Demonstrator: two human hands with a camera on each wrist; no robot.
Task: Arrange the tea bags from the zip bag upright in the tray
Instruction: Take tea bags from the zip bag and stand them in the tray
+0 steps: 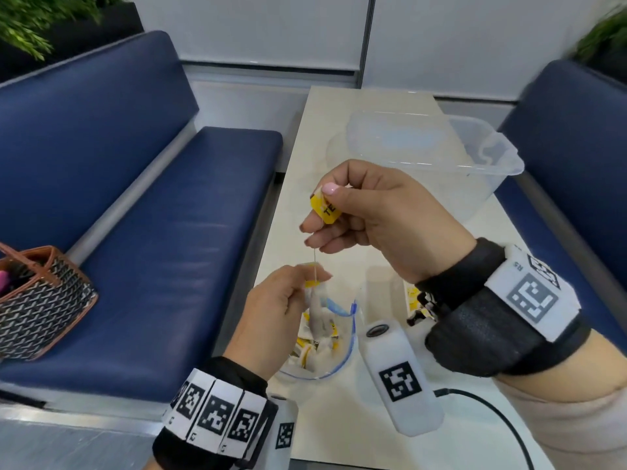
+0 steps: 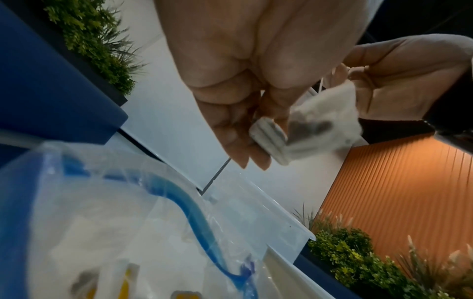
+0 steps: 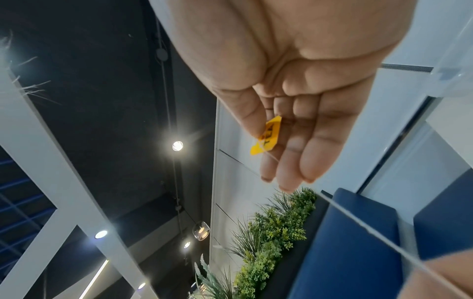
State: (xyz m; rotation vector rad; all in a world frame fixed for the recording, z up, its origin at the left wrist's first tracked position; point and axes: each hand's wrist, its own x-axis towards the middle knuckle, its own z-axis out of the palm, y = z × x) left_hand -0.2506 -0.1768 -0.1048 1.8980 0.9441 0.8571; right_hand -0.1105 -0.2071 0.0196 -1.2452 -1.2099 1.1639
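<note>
One tea bag [image 1: 314, 313] hangs mid-frame, long axis vertical: my right hand [image 1: 376, 215] pinches its yellow tag [image 1: 327, 206] above, my left hand [image 1: 274, 317] pinches the pouch; tray [image 1: 502, 157] lies upper right, nearer the right.

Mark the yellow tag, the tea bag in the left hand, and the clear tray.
yellow tag [image 1: 327, 207], head view, on its printed face below the thumb.
tea bag [image 2: 323, 129], left wrist view, on the pouch's paper face.
clear tray [image 1: 488, 154], head view, on its right wall.
</note>
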